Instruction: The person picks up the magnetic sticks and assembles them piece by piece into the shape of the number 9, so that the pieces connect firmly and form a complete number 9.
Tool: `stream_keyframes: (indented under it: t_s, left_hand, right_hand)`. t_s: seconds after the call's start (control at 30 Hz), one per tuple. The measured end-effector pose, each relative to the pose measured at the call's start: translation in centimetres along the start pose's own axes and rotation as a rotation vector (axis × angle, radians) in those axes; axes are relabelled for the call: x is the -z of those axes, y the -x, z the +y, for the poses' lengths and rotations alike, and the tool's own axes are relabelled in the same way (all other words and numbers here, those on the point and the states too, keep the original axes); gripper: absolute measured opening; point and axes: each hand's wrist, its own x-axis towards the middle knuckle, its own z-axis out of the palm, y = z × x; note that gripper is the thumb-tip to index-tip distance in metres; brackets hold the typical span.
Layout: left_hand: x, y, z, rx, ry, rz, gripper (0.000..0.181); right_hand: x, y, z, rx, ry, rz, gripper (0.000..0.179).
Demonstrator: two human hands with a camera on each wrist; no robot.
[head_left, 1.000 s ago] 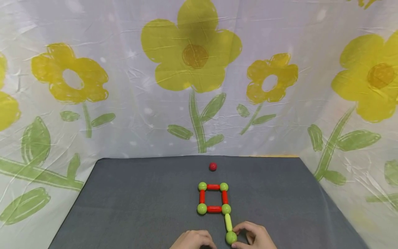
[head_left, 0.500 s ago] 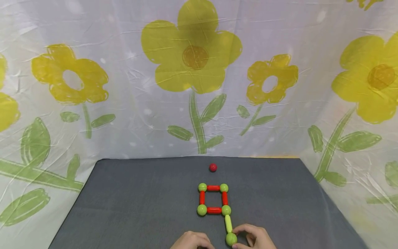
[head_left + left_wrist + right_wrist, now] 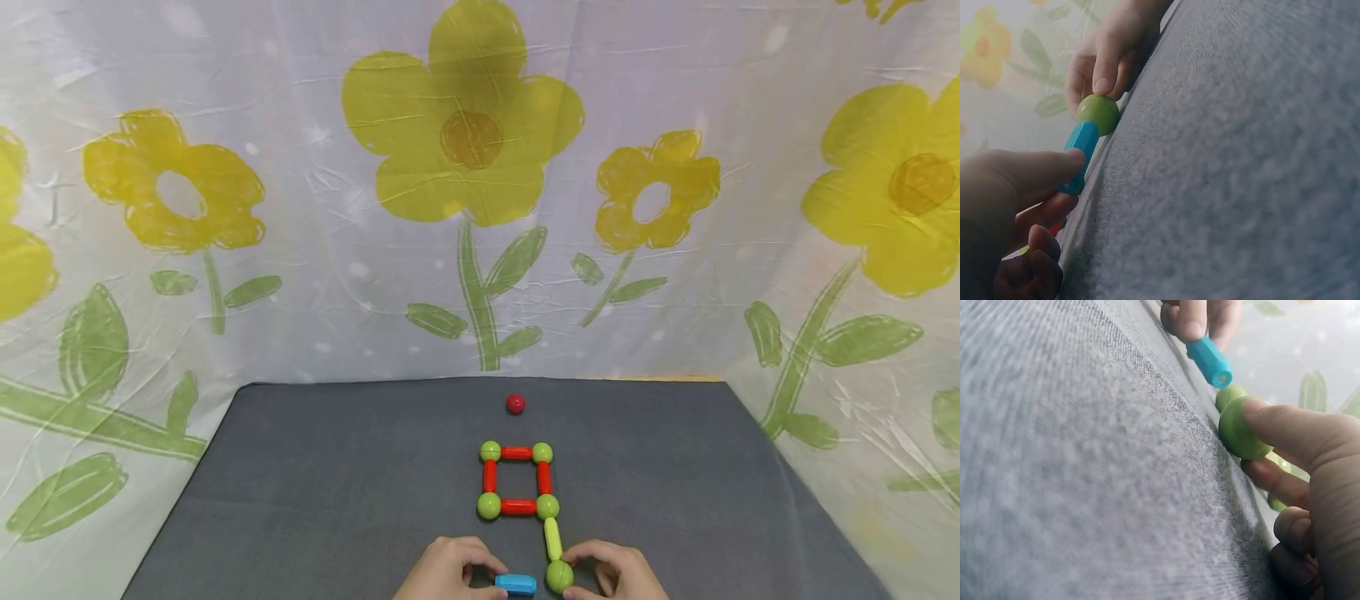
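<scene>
My left hand [image 3: 452, 571] pinches a blue magnetic rod [image 3: 516, 584] by one end between thumb and fingers. The rod's free end points right, a short gap from a green ball [image 3: 559, 576]. My right hand [image 3: 617, 572] pinches that ball between thumb and forefinger. A yellow-green rod [image 3: 552, 539] runs from the ball up to the near right corner of a square. Red rods [image 3: 517, 507] form the square's sides, with green balls [image 3: 489, 505] at its corners. In the right wrist view the blue rod [image 3: 1211, 362] shows a small round metal spot on its end.
Beyond the square, a loose red ball [image 3: 515, 404] lies near the back of the dark grey cloth-covered table [image 3: 337, 483]. A white curtain [image 3: 315, 250] printed with yellow flowers encloses the back and sides.
The blue rod has come into view in my left hand, which has moved slightly up in the head view. My right hand keeps its hold on the green ball.
</scene>
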Motion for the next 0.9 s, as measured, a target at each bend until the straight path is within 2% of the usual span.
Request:
stream_keyframes:
  t_s: [0.37, 0.9]
  left_hand:
    - [-0.1, -0.6, 0.5, -0.034, -0.048, -0.012, 0.012]
    - [-0.7, -1.2, 0.7, 0.011, -0.074, -0.026, 0.011]
  right_hand:
    - [0.1, 0.0, -0.2, -0.024, -0.019, -0.009, 0.028]
    - [-0.1, 0.0, -0.1, 0.006, -0.002, 0.009, 0.026]
